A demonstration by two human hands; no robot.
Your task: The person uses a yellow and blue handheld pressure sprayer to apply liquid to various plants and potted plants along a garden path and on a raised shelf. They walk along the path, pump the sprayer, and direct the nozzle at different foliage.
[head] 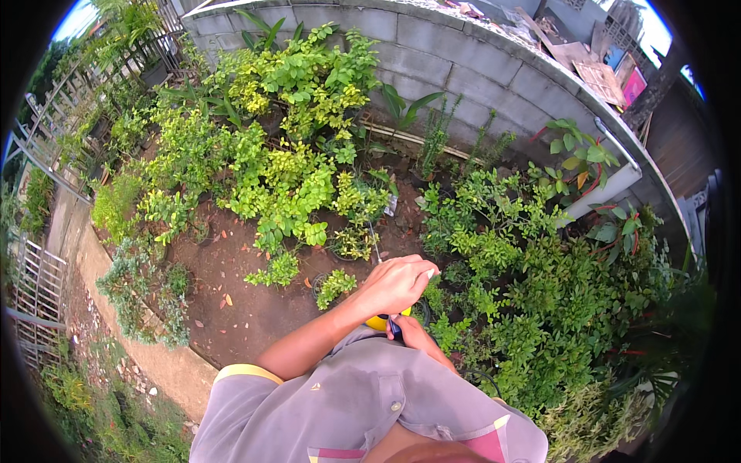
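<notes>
My left hand (399,280) is bent over in front of my shirt, its fingers curled. A small white bit (430,272) shows at its fingertips; what lies inside the hand is hidden. Just beyond the wrist, a thin metal rod (375,243) points away towards the potted shrubs, its near end hidden by that hand. Below it and closer to my body, my right hand (412,333) grips a dark blue handle (395,327). A yellow rounded object (379,323) shows partly between the hands and my shirt. A small potted plant (336,286) stands left of the hands.
Dense leafy shrubs (544,289) grow at the right, and yellow-green ones (278,173) ahead. Beyond them runs a grey block wall (428,63) with a white pipe (605,191). Left are a concrete kerb (133,295) and a metal fence (40,272). A black hose or cable (485,376) curves beside me.
</notes>
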